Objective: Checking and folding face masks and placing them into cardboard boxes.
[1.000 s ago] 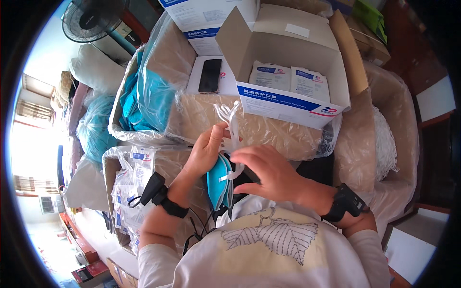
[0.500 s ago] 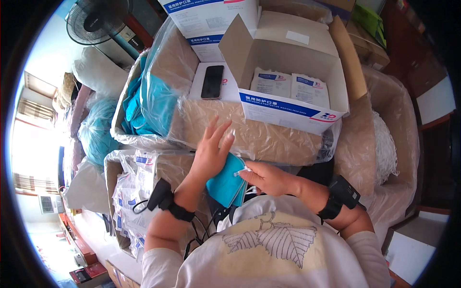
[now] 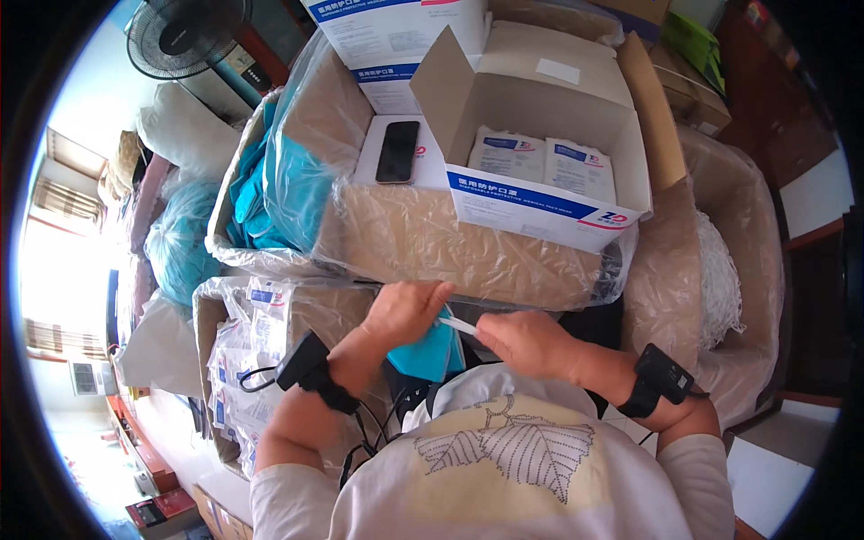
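A teal face mask point(image 3: 419, 357) hangs in front of my body. My left hand point(image 3: 407, 312) is closed at its upper edge, fingers curled together; the hand hides that part of the mask. White elastic cord point(image 3: 461, 326) stretches from the mask across the short gap between my hands. Its other end runs into my right hand point(image 3: 525, 344), which is closed in a pinch around it. Both forearms wear a black strap with a small device.
Ahead stands an open white carton point(image 3: 540, 209) holding wrapped packets point(image 3: 579, 171). A phone point(image 3: 398, 153) lies left of it. Plastic-lined boxes hold teal masks point(image 3: 301, 193) at the left, packets point(image 3: 270, 310) below them, and white cords point(image 3: 720, 288) at the right.
My left hand's spread fingers have curled closed at the mask. My right hand has moved slightly right, with the white cord now stretched between the hands.
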Available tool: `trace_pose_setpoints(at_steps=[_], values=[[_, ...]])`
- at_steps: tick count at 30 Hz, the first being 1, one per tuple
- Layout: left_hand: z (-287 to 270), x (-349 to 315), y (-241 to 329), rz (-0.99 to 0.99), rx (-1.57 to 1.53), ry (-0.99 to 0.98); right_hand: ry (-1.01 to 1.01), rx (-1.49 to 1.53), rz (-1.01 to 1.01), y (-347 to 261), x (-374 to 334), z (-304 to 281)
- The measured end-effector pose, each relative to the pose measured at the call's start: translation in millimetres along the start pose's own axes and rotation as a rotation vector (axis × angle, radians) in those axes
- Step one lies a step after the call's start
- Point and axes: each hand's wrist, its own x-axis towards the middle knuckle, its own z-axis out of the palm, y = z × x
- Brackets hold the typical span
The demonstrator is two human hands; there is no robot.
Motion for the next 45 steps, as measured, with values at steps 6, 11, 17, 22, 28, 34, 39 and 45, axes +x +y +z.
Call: trace_pose_setpoints(at_steps=[6,11,17,22,28,34,39,45], values=[[4.5,9.8,-26.4,-0.115,0.007,0.047,0.028,-0.162,0.112,-0.9,-11.0,11.7],[45.4,26.5,-28.4,0.303,-0.528,0.093,0.267,0.193,-0.333,-7.6,35.1,0.3],[10.2,27.4,-36.9,0.261,0.027,0.208,0.11,0.168,-0.291,-14.1,29.7,20.7],[-83.8,-20.2,-142.2,-0.544,-0.843,0.693,0.108,0.13,-0.085,12.5,-28.8,-14.9],[-33.7,8.9,-99.5,0.154,-1.845,0.332,0.367,0.295,-0.002,21.9,34.1,-32.5],[-16.7,6.5,6.2,0.014,-2.144,0.124,0.269,0.185,-0.187,-21.8,70.0,-24.7],[-4.1,9.1,16.3,0.096,-1.997,0.09,0.183,0.117,-0.15,-11.3,72.4,-7.3],[-50.4,2.6,-14.5,-0.033,-1.234,0.073,-0.164,0.048,0.156,-14.8,51.6,-17.8]])
